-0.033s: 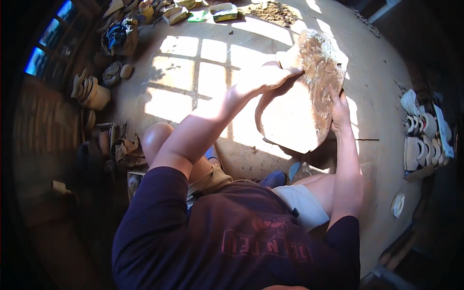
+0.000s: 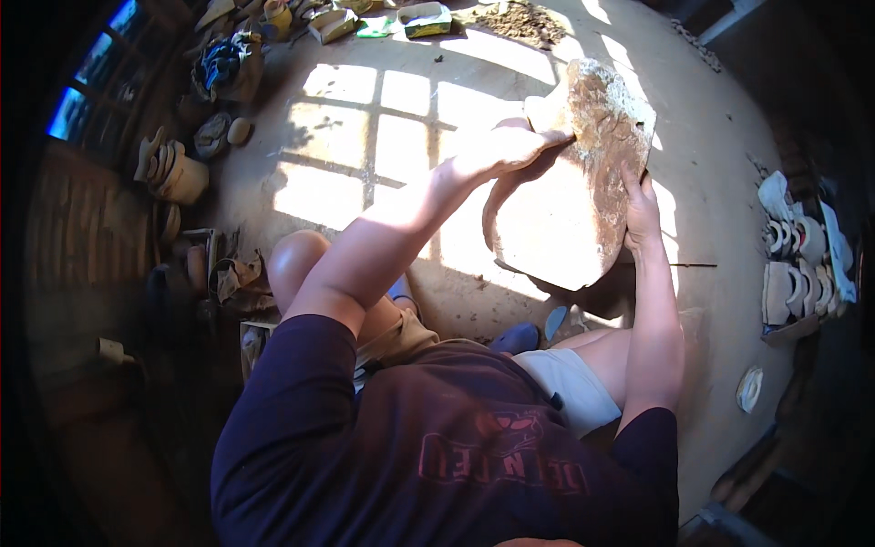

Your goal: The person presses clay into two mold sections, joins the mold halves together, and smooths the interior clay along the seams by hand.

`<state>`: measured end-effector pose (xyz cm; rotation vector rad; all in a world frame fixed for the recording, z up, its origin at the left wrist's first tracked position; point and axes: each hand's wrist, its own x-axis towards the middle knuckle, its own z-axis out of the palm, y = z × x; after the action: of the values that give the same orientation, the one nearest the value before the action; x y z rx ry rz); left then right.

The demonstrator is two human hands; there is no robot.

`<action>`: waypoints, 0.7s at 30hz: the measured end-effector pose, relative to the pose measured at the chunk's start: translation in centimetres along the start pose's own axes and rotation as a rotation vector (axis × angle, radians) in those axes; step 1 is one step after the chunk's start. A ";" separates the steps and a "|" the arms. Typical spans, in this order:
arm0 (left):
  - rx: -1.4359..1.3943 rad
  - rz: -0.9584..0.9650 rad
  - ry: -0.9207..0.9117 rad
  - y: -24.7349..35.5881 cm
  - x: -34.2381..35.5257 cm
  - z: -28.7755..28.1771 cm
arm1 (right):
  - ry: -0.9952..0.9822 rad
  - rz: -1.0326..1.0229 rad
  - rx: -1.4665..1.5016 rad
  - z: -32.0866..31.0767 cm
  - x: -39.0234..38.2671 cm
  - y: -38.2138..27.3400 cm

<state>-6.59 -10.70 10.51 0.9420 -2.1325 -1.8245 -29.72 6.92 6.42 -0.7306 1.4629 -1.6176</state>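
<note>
A large thick slab (image 2: 597, 196), pale and brown with a rough whitish upper end, is held up in front of me, slightly right of centre. I cannot tell whether it is stone, wood or clay-caked board. My left hand (image 2: 533, 146) grips its left edge near the upper part, washed out by sunlight, with most fingers hidden. On its right edge, my right hand (image 2: 643, 211) is wrapped round, fingertips on the face turned to me. Bright sun lies over the slab's lower left, and a dark shadow falls beneath it.
Stacked curved pale pieces (image 2: 802, 273) stand at the right, with a pale ring (image 2: 750, 389) on the floor nearer me. At left is a tub of curved pieces (image 2: 178, 175). Trays (image 2: 424, 20) and a crumbly brown heap (image 2: 519, 25) lie at the back. My blue shoe (image 2: 516, 338) is below the slab.
</note>
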 end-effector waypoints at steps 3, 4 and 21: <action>-0.132 0.084 0.104 -4.1 2.1 0.4 | -0.029 0.075 -0.034 0.4 2.2 1.8; -0.107 0.100 0.116 -4.9 2.7 0.2 | -0.045 0.106 -0.045 0.5 2.8 2.1; 0.038 -0.024 0.183 -11.0 7.7 0.7 | 0.110 0.140 -0.585 -0.8 7.0 5.2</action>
<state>-9.25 -15.02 -1.93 1.1020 -2.0600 -1.6433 -32.91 1.36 0.43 -0.8403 2.0530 -1.1374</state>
